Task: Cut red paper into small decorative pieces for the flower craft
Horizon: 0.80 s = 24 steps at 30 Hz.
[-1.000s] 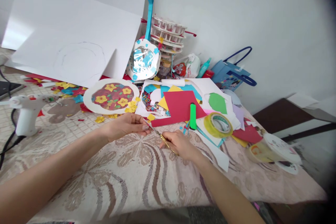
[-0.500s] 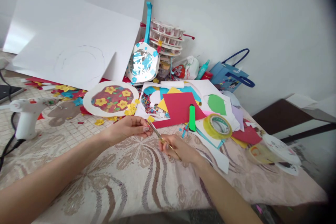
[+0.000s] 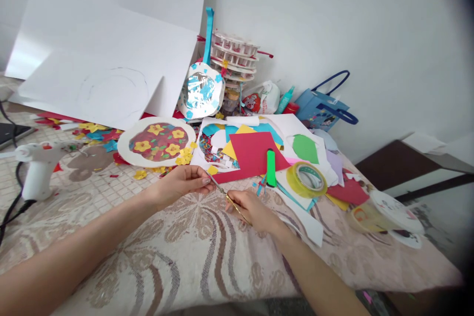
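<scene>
My right hand (image 3: 249, 208) is closed round a thin pair of gold-handled scissors (image 3: 232, 201) with silver blades pointing up and left. My left hand (image 3: 188, 180) is pinched near the blade tips; what its fingers hold is too small to make out. Just beyond the tips shows a small yellow paper piece (image 3: 212, 170); I cannot tell whether it is held or lies on the sheet behind. Ahead of my left hand lies a white-rimmed oval (image 3: 124, 148) with yellow flowers on a red middle. A red paper sheet (image 3: 255, 152) lies beyond my right hand.
A green cutter (image 3: 271, 168) and a yellow tape roll (image 3: 306, 179) lie right of centre. A white glue gun (image 3: 39, 170) with a cable stands left. Leaning white boards (image 3: 99, 34), a tiered white model (image 3: 235, 54) and a blue bag (image 3: 322, 107) line the wall.
The scissor blades look closer together than before, and the handles have turned slightly in my right hand. My left hand stays nearly in place. The view has shifted slightly.
</scene>
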Tool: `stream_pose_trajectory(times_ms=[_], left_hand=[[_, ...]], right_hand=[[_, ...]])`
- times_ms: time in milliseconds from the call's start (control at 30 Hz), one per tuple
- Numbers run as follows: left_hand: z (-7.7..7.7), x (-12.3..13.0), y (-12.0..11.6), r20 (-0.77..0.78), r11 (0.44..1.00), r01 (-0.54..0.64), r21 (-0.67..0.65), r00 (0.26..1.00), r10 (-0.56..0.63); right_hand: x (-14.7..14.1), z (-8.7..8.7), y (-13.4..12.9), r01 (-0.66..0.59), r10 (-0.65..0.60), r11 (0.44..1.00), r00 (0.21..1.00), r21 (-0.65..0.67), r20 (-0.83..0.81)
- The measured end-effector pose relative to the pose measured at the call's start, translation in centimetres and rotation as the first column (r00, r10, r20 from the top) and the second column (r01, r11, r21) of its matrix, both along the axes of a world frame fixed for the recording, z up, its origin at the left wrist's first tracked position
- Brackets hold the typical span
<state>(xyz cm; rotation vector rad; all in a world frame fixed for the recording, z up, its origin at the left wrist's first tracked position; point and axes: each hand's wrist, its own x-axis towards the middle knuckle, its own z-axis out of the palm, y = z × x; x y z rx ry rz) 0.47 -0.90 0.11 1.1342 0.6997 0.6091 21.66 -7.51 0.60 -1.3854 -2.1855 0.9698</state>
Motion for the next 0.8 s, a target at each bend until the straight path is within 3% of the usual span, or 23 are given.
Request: stream_pose_trajectory(times_ms=[200,333,467,567,800], left_hand=[[0.2,0.2,-0.1,-0.006,1.0,-0.025,0.018,1.0,0.025],[0.2,0.2,-0.2,-0.01,0.999,-0.035,0.026,0.999,0.035],[0.0,0.3,-0.4,-0.014,0.999,-0.016,0.04,1.0,0.017],[-0.1,0.5,-0.5,-0.015,0.998,0.002,0.056,1.0,-0.001],[-0.3,1.0,-1.2,-0.037,0.999,0.053,0.013,0.998,-0.052]], right_hand=[[-0.1,0.0,-0.1,0.003,-0.002,1.0,0.999,0.009,-0.037],[-0.2,-0.9,0.0,0.068,-0.074,0.996,0.989,-0.055,-0.13],[-0.2,-1.8,0.4,0.143,-0.202,0.972,0.913,-0.185,-0.356],[-0.3,-2.0,0.6,0.164,-0.243,0.966,0.846,-0.202,-0.476],[-1.0,-1.7,0.2,0.195,-0.267,0.962,0.801,-0.189,-0.536]])
